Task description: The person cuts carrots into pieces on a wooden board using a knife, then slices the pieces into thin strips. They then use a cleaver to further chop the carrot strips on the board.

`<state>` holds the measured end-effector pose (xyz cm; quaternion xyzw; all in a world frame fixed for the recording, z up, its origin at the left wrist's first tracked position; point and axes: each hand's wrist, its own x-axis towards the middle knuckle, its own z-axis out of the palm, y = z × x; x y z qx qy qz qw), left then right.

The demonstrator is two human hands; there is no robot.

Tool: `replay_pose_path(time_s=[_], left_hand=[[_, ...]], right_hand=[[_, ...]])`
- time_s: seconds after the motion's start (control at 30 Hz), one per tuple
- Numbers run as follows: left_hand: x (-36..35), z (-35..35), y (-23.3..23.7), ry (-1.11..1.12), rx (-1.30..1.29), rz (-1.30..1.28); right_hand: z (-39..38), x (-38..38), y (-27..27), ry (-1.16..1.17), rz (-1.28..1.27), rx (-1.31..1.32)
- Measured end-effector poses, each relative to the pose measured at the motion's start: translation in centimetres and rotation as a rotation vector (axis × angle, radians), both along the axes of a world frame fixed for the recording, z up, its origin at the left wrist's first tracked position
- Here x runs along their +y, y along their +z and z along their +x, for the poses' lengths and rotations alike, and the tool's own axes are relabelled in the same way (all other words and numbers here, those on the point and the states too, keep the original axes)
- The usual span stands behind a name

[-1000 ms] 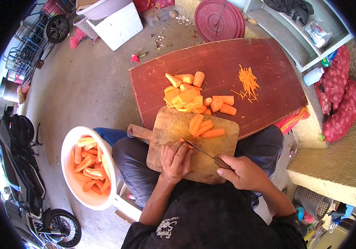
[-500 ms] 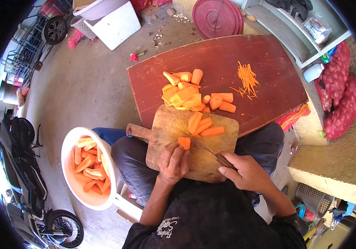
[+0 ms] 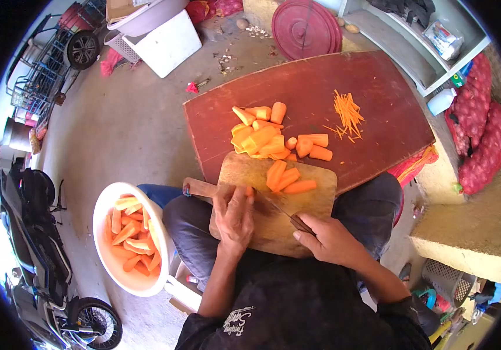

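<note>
A wooden cutting board [image 3: 279, 233] rests across the lap, its handle pointing left. My left hand [image 3: 234, 221] is closed over a carrot piece [image 3: 250, 191] on the board's left side, and the fingers hide most of it. In my right hand [image 3: 332, 238] is a knife [image 3: 302, 224], gripped by its brown handle. The blade slants up and left, its tip close to the left fingers. Several cut carrot pieces [image 3: 301, 186] lie on the upper part of the board. Beyond it, a pile of carrot chunks [image 3: 260, 139] sits on the red table [image 3: 215, 116].
Thin carrot strips [image 3: 348, 114] lie on the table's right side. A white tub [image 3: 100, 233] of carrots stands at left, near a motorcycle [image 3: 34, 233]. Red mesh sacks [image 3: 487, 149] lean at right beside a concrete ledge [image 3: 466, 245].
My left hand has shifted up and left, covering more of the carrot piece. The knife and my right hand have moved slightly left. The view has shifted a little.
</note>
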<state>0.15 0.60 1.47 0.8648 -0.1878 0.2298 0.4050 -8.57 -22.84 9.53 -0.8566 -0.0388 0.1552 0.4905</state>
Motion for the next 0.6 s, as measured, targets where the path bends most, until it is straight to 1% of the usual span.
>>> replay_pose_path(time_s=[0.1,0.13,0.23,0.33,0.43,0.6], left_hand=[[0.6,0.5,-0.9,0.018,0.149,-0.076],[0.6,0.5,-0.6,0.02,0.126,-0.048],[0.6,0.2,-0.8,-0.005,0.167,-0.045],[0.0,-0.4,-1.1,-0.056,-0.005,-0.013],[-0.1,-0.6,-1.3,-0.052,-0.071,-0.01],[-0.1,-0.5,-1.7,-0.023,-0.08,0.004]], right_hand=[[0.4,-0.1,0.0,0.029,0.007,0.005],[0.4,-0.2,0.1,0.034,0.011,0.013],[0.2,-0.6,0.5,0.038,0.003,0.007],[0.0,-0.8,1.0,-0.016,0.058,0.064],[0.0,-0.6,1.7,-0.027,0.12,0.038],[0.0,0.0,1.9,0.006,0.129,0.014]])
